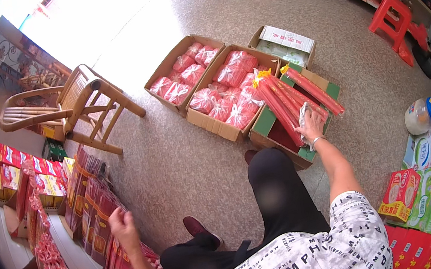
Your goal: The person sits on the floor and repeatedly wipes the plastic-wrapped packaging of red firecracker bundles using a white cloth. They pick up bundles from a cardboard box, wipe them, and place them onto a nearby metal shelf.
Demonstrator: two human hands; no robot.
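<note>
My right hand point(311, 124) grips a crumpled white cloth point(303, 118) against long red packets point(277, 103) with yellow tops. These packets lie slanted across an open green-edged carton point(265, 121). One more long red packet point(312, 90) rests along the carton's far side. My left hand point(123, 226) is raised by the shelf at left, its fingers curled and nothing visible in them. Beside it stand dark red flat packets point(94, 209) and bundles of thin red packets point(114, 264).
Two open cartons point(214, 126) hold pink plastic-wrapped bundles point(228, 75). Behind them sits a smaller carton point(286, 37). A bamboo chair point(82, 95) stands at left, a red plastic stool point(392, 23) at right. Milk cartons point(427, 183) and a lidded jar point(417, 116) are stacked on the right.
</note>
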